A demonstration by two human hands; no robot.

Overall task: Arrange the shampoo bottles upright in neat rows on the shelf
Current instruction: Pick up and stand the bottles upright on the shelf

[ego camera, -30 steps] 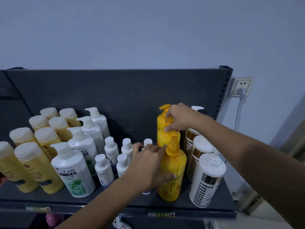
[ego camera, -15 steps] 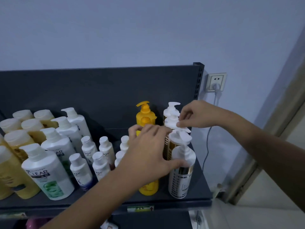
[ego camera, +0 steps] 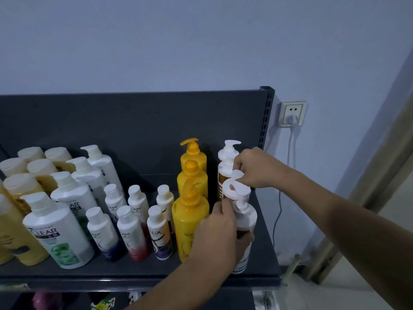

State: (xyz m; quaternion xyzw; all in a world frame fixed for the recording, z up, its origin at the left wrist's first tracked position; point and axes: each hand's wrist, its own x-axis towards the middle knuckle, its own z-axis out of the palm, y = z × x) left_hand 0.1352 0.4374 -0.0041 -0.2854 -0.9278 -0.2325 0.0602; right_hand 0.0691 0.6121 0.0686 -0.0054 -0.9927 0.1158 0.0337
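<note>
Landmark: the file of yellow pump bottles (ego camera: 190,222), three in number, standing front to back. Immediately right of the file are white pump bottles (ego camera: 224,170) with gold-patterned labels: four made out, partly hidden, so the count is not firm. Immediately left of it are small white bottles (ego camera: 101,233): six, in two rows of three. Further left are large white bottles (ego camera: 58,229): four. Furthest left are pale-capped yellow bottles (ego camera: 41,167): at least six, the group cut by the frame edge. Well right of the file is a wall socket (ego camera: 292,113): one, with one plug in it.
</note>
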